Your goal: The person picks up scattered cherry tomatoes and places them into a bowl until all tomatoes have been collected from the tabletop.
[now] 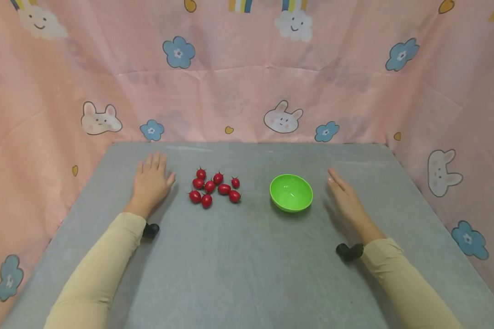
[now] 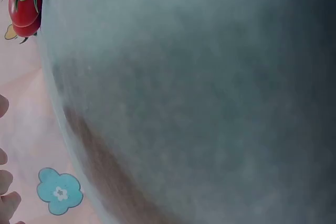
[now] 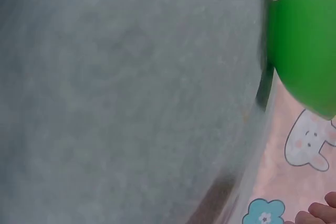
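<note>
Several small red cherry tomatoes (image 1: 209, 186) with green stems lie in a loose cluster left of the table's middle. To their right stands a bright green bowl (image 1: 291, 193), upright, with nothing seen inside it. My left hand (image 1: 151, 183) is left of the tomatoes, palm down, fingers straight and thumb out toward them. On the other side, my right hand (image 1: 347, 201) is held edge-on just right of the bowl, its fingers extended and apart from the rim. Only fingertips show in each wrist view, beside the tomatoes (image 2: 26, 9) and below the bowl (image 3: 307, 45).
The grey table (image 1: 230, 265) runs back to a pink curtain (image 1: 230, 91) printed with rabbits, clouds and flowers, which also encloses the left and right sides. A small black device (image 1: 151, 230) sits at the left wrist, and another black device (image 1: 349, 252) at the right.
</note>
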`<state>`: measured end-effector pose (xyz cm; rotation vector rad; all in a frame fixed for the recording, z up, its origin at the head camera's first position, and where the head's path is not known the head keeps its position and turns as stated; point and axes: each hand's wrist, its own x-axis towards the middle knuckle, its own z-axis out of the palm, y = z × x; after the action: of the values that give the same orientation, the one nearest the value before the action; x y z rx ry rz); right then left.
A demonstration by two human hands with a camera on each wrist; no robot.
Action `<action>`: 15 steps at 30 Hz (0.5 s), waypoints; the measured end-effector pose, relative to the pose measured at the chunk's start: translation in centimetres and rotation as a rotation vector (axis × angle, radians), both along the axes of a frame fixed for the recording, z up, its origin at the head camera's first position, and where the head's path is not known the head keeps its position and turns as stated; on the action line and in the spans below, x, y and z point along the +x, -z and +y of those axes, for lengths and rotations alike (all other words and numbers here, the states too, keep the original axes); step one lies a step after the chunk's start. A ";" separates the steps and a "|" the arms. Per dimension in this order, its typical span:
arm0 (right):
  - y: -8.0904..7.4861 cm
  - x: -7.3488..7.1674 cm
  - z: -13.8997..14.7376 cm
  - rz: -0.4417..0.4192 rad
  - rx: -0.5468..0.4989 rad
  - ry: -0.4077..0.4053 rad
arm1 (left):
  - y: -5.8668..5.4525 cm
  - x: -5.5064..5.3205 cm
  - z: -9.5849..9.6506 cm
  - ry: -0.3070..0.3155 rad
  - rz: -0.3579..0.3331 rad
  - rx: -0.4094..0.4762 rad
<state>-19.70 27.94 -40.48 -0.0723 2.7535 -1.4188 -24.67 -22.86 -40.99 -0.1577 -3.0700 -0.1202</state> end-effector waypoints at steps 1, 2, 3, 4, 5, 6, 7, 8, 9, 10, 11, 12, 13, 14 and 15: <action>0.0 0.0 0.0 -0.002 -0.002 0.001 | 0.0 0.1 0.0 0.000 0.001 0.003; -0.1 0.1 -0.1 -0.004 -0.008 0.002 | 0.1 0.1 0.0 -0.001 0.002 0.006; -0.1 0.1 -0.2 -0.005 -0.011 0.003 | 0.1 0.2 0.1 -0.002 0.003 0.010; -0.1 0.2 -0.2 -0.004 -0.014 0.008 | 0.2 0.2 0.1 -0.004 0.004 0.011; -0.1 0.2 -0.3 -0.003 -0.019 0.010 | 0.2 0.3 0.1 -0.004 0.004 0.015; -0.2 0.2 -0.4 -0.001 -0.023 0.014 | 0.2 0.3 0.2 -0.004 0.006 0.018; -0.2 0.2 -0.4 0.001 -0.026 0.019 | 0.2 0.4 0.3 -0.005 0.006 0.025; -0.2 0.3 -0.5 0.002 -0.030 0.024 | 0.2 0.4 0.4 -0.005 0.005 0.029; -0.3 0.3 -0.6 0.003 -0.032 0.030 | 0.2 0.5 0.5 -0.005 0.004 0.036; -0.3 0.3 -0.6 0.001 -0.032 0.035 | 0.1 0.5 0.7 -0.006 0.003 0.045; -0.3 0.4 -0.7 -0.005 -0.038 0.039 | 0.1 0.6 0.8 -0.006 0.001 0.056; -0.4 0.4 -0.8 -0.008 -0.041 0.043 | 0.1 0.7 0.9 -0.007 0.000 0.065; -0.4 0.5 -0.9 -0.016 -0.046 0.046 | 0.0 0.7 1.1 -0.007 0.001 0.071; -0.4 0.6 -0.9 -0.023 -0.053 0.046 | 0.0 0.8 1.2 -0.006 -0.001 0.080; -0.5 0.6 -1.1 -0.034 -0.064 0.048 | 0.0 0.8 1.3 -0.007 -0.002 0.088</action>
<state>-19.06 26.89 -39.96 0.0156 2.7003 -1.5055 -23.83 -21.53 -41.04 -0.1428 -3.0599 -0.2548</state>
